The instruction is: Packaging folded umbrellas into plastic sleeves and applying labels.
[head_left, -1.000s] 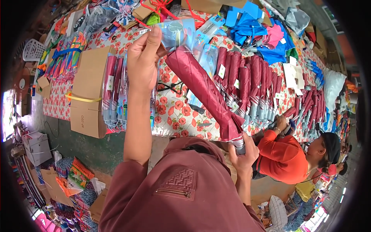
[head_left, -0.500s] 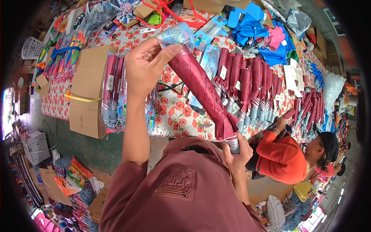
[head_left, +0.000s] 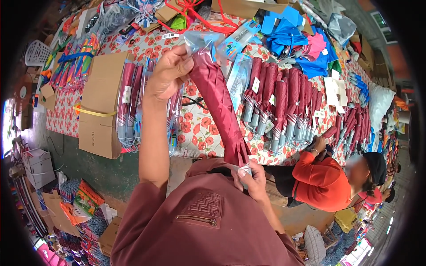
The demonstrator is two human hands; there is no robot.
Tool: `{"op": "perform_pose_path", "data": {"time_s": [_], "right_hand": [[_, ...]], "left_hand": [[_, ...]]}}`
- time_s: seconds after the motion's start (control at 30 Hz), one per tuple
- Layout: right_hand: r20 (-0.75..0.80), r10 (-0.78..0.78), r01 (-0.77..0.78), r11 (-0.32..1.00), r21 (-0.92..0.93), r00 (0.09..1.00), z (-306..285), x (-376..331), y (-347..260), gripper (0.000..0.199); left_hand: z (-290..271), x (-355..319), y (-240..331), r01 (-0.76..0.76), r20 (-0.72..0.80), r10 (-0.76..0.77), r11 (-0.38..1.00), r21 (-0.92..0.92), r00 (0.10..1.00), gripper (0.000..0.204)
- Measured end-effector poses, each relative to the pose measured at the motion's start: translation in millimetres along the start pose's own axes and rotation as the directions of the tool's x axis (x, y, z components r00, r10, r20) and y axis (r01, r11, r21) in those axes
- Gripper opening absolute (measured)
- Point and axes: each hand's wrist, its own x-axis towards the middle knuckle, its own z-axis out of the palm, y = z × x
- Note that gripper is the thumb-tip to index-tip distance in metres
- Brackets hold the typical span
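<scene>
A folded maroon umbrella [head_left: 218,106] slants in front of me, its top end up and to the left. My left hand [head_left: 171,73] pinches a clear plastic sleeve [head_left: 202,41] at that end, and the umbrella's tip sits inside the sleeve's mouth. Low near my body, my right hand [head_left: 252,178] is closed round the grey handle end, which the fingers mostly hide. Behind it, more folded maroon umbrellas [head_left: 280,99] with grey handles lie in a row on the table. To the left of it are several sleeved umbrellas [head_left: 133,104].
A flower-print cloth covers the table [head_left: 195,137]. A cardboard piece [head_left: 100,106] with a yellow strap stands at the left, beside bundled multicoloured umbrellas [head_left: 80,57]. Blue umbrellas [head_left: 288,35] lie at the back. At the right, a person in a red top [head_left: 321,179] handles a maroon umbrella.
The umbrella's handle end and my right hand have moved left and slightly down. The sleeve now reaches over the umbrella's tip; my left hand has shifted slightly.
</scene>
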Motion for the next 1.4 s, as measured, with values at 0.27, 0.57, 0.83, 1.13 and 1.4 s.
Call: {"op": "perform_pose_path", "data": {"time_s": [0.27, 0.57, 0.83, 1.13, 1.4], "right_hand": [[0.253, 0.112, -0.173, 0.957, 0.235, 0.961, 0, 12, -14, 0.024], [0.163, 0.244, -0.257, 0.964, 0.062, 0.956, 1, 26, -23, 0.030], [-0.103, -0.507, 0.191, 0.495, -0.848, 0.856, 30, 52, -19, 0.036], [-0.121, -0.012, -0.055, 0.845, -0.532, 0.993, 6, 54, -12, 0.043], [0.028, 0.489, -0.487, 0.856, 0.173, 0.872, 15, 123, -7, 0.052]], "left_hand": [[-6, -7, -7, -0.063, 0.216, 0.087, 0.991, -0.116, 0.973, 0.062], [2, -45, -18, 0.055, -0.185, -0.051, 0.998, 0.018, 0.981, 0.057], [37, -66, -46, 0.196, -0.412, -0.104, 0.963, 0.187, 0.905, 0.034], [51, -61, -36, -0.128, -0.587, 0.012, 0.979, -0.156, 0.810, 0.032], [47, -70, -57, -0.062, -0.494, -0.041, 0.980, -0.190, 0.869, 0.031]]}}
